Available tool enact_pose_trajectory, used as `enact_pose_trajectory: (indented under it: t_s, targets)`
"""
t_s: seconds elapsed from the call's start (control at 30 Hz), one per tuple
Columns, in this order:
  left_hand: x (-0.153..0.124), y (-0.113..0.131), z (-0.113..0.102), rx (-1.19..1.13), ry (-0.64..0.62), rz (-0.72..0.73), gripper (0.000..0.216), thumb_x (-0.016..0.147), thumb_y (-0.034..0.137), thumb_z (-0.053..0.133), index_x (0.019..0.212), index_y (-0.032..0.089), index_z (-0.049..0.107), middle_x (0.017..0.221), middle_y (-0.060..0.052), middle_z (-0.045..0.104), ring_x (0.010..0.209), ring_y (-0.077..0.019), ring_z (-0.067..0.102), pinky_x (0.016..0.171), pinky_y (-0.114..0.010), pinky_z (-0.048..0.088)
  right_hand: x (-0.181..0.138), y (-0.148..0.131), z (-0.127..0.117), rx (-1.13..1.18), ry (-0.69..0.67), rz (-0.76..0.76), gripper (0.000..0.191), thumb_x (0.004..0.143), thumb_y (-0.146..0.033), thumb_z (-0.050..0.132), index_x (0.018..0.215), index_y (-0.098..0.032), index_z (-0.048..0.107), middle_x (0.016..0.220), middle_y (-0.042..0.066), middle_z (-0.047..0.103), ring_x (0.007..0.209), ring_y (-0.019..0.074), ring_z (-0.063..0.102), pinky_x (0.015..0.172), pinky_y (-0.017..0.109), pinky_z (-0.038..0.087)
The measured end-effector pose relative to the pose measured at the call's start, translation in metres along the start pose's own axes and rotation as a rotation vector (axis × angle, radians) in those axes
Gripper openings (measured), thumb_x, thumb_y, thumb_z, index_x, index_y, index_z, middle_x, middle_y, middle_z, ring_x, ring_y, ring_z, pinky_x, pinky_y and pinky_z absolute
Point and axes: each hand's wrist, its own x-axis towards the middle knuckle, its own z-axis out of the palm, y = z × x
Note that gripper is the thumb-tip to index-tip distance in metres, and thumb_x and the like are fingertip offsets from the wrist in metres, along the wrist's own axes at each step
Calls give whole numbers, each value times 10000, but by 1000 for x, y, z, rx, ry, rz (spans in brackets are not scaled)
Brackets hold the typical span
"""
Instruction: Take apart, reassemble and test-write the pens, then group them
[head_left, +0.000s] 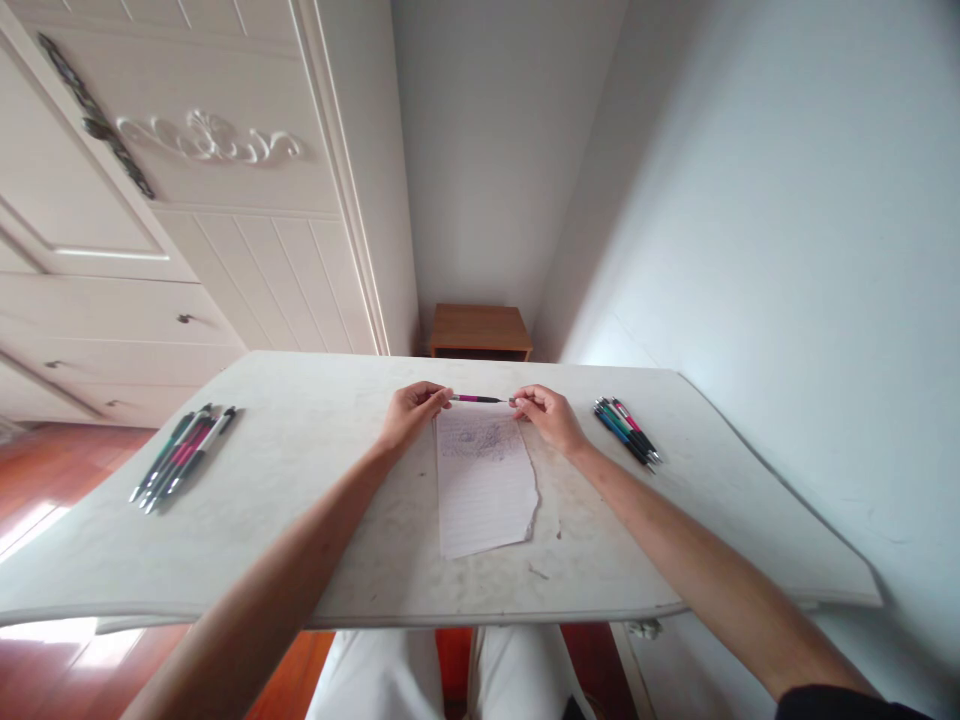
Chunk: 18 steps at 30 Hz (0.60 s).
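Observation:
A magenta and black pen [477,399] lies level above the top edge of a paper sheet [484,505]. My left hand [417,408] pinches its left end between thumb and fingers. At the pen's narrow right end, my right hand [547,412] is closed in a pinch. A small dark piece shows at its fingertips, too small to name; I cannot tell whether it is joined to the pen. Scribbles in dark ink cover the upper part of the lined sheet, and its right edge is torn.
Several pens [184,455] lie bunched on the left of the white table [360,570]. Another group of pens [626,432] rests on the right, near the wall [787,250]. Beyond the far edge stands a small wooden cabinet [480,328]. A white wardrobe [277,190] rises at the left.

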Motion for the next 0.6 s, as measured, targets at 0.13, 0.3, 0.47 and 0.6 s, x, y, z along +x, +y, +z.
enact_pose_trajectory:
  t_s: [0.13, 0.3, 0.47, 0.6]
  targets:
    - [-1, 3, -1, -31, -1, -24, 457, 670, 608, 744, 766, 162, 714, 713, -60, 704, 602, -143, 537, 581, -265, 408, 0, 0, -1, -11, 0, -10, 244, 819, -417, 628, 897, -186, 645, 860, 58, 734, 690, 174, 692, 706, 329, 564]
    - [-1, 3, -2, -51, -26, -23, 437, 683, 577, 754, 807, 159, 728, 751, -66, 716, 634, -144, 556, 618, -266, 435, 0, -1, -1, -15, -12, -31, 238, 826, -412, 622, 891, -184, 643, 851, 52, 730, 677, 167, 686, 700, 319, 557]
    - [-1, 2, -2, -65, -24, -20, 426, 688, 564, 755, 812, 156, 730, 757, -69, 718, 636, -143, 557, 626, -270, 443, -1, -4, -1, 20, -29, -27, 240, 807, -407, 638, 887, -180, 644, 851, 60, 730, 674, 171, 684, 688, 318, 555]
    - [-1, 4, -3, -61, -13, -39, 445, 670, 573, 763, 812, 153, 730, 753, -73, 716, 635, -145, 551, 622, -271, 443, -2, -6, -1, 47, -31, -9, 265, 792, -425, 658, 888, -178, 650, 856, 62, 733, 673, 171, 685, 689, 321, 561]
